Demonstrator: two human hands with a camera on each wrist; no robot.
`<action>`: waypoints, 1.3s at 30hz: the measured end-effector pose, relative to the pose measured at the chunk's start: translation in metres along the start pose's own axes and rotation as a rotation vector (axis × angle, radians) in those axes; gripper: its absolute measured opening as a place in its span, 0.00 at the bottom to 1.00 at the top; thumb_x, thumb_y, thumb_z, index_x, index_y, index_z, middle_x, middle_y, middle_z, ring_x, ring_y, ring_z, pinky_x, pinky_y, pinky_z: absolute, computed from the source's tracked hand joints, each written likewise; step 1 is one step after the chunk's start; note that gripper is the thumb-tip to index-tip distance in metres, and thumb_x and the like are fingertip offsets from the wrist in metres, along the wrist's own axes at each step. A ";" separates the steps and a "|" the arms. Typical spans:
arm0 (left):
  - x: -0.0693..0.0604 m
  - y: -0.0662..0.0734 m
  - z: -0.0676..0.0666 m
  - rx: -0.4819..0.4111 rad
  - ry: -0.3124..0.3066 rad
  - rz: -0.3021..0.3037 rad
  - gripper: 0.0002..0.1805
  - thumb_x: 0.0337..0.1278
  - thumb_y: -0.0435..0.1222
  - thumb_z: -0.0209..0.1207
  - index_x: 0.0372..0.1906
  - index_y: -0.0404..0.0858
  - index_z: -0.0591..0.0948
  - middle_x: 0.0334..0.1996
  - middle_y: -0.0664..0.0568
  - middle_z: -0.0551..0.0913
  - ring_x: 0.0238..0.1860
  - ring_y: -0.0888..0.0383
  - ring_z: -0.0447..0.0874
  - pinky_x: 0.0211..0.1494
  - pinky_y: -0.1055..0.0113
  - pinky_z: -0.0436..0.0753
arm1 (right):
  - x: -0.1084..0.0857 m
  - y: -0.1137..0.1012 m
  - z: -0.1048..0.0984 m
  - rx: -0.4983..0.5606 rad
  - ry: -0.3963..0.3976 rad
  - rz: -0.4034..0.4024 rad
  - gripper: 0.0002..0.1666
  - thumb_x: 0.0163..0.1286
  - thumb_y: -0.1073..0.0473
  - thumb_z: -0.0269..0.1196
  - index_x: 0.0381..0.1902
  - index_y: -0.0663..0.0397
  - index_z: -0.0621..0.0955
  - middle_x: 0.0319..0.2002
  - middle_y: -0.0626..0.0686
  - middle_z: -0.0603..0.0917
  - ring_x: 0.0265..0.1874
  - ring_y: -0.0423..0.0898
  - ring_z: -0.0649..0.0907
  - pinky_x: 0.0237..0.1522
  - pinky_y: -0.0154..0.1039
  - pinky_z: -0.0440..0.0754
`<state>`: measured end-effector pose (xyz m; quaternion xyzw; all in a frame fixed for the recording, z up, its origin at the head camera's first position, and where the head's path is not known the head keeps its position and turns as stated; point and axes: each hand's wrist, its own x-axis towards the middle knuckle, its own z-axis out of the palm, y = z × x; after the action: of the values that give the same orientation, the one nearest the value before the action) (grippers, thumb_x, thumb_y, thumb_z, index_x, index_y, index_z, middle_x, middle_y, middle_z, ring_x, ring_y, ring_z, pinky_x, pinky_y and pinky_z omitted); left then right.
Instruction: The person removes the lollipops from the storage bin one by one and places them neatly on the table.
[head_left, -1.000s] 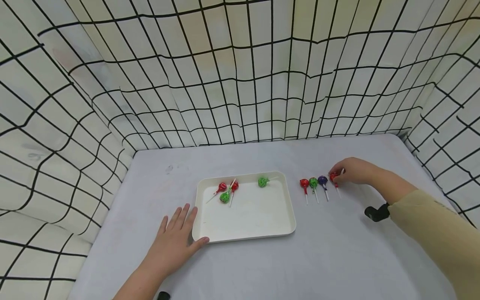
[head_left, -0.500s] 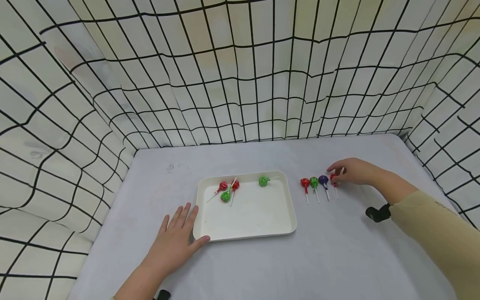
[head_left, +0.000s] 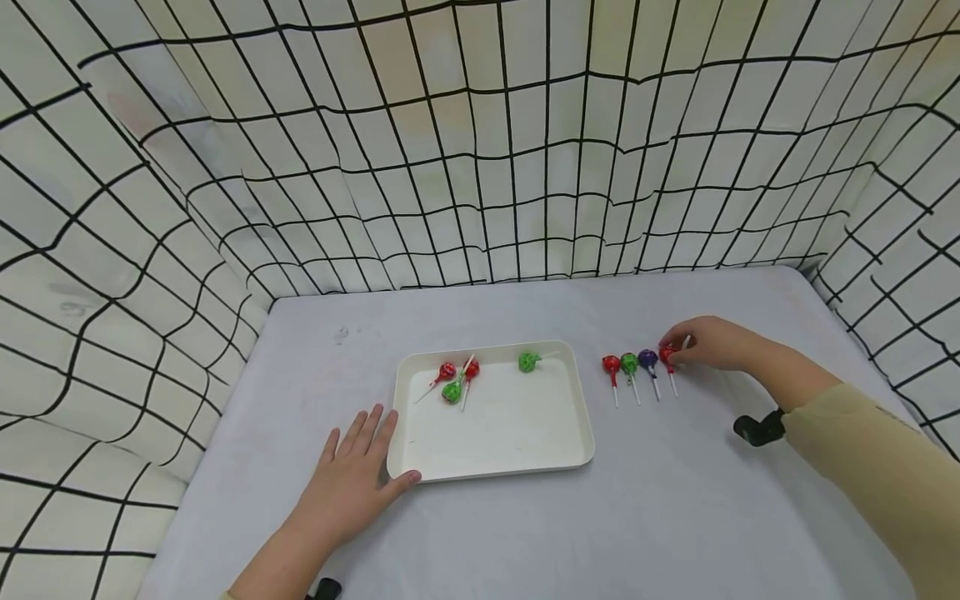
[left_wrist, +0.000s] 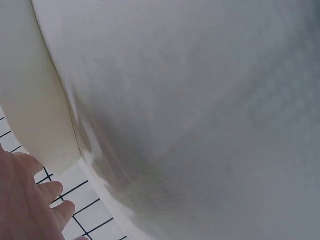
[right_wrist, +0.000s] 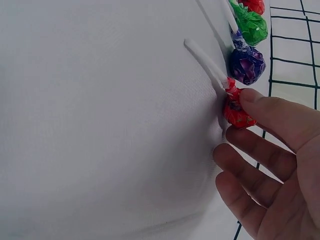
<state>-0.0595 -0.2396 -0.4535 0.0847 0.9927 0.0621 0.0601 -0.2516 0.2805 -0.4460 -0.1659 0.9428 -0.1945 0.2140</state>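
My right hand [head_left: 708, 343] pinches the head of a red lollipop [right_wrist: 235, 111] between thumb and index finger, its other fingers loosely bent. That lollipop lies at the right end of a row on the cloth. Beside it are a purple lollipop [head_left: 648, 361], a green lollipop [head_left: 628, 363] and another red lollipop [head_left: 611, 365], sticks toward me. With fingers spread, my left hand [head_left: 352, 479] rests at the left edge of a white tray [head_left: 495, 467], thumb at the near corner. In the left wrist view, only part of this hand [left_wrist: 30, 200] shows beside the tray's outer wall.
Inside the tray, two red lollipops [head_left: 446, 372] and a green lollipop [head_left: 452, 392] lie crossed at the left. Another green lollipop [head_left: 528, 362] lies near the far right. Grid-patterned cloth walls [head_left: 525, 183] rise behind and beside the white-covered table [head_left: 675, 500].
My right fingers loosened around the end red lollipop half a second ago and now close on its head again. Its stick lies a little more in line with the row. My left hand stays put.
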 end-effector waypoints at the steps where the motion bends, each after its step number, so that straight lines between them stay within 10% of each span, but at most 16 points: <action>1: 0.000 0.000 0.000 -0.001 -0.001 -0.001 0.53 0.59 0.67 0.55 0.78 0.38 0.55 0.78 0.40 0.52 0.77 0.39 0.47 0.74 0.35 0.46 | 0.000 -0.001 0.000 0.002 0.000 0.001 0.19 0.68 0.55 0.67 0.56 0.54 0.83 0.44 0.53 0.84 0.43 0.51 0.78 0.42 0.45 0.82; 39: -0.001 0.001 0.000 0.006 0.020 0.000 0.52 0.59 0.65 0.57 0.78 0.38 0.56 0.78 0.40 0.52 0.77 0.39 0.47 0.74 0.36 0.46 | -0.004 -0.031 -0.019 0.021 0.081 -0.073 0.23 0.69 0.52 0.66 0.60 0.52 0.81 0.49 0.53 0.84 0.47 0.52 0.80 0.44 0.49 0.83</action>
<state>-0.0586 -0.2384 -0.4532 0.0841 0.9934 0.0599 0.0498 -0.2499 0.2615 -0.4149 -0.1900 0.9419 -0.2184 0.1701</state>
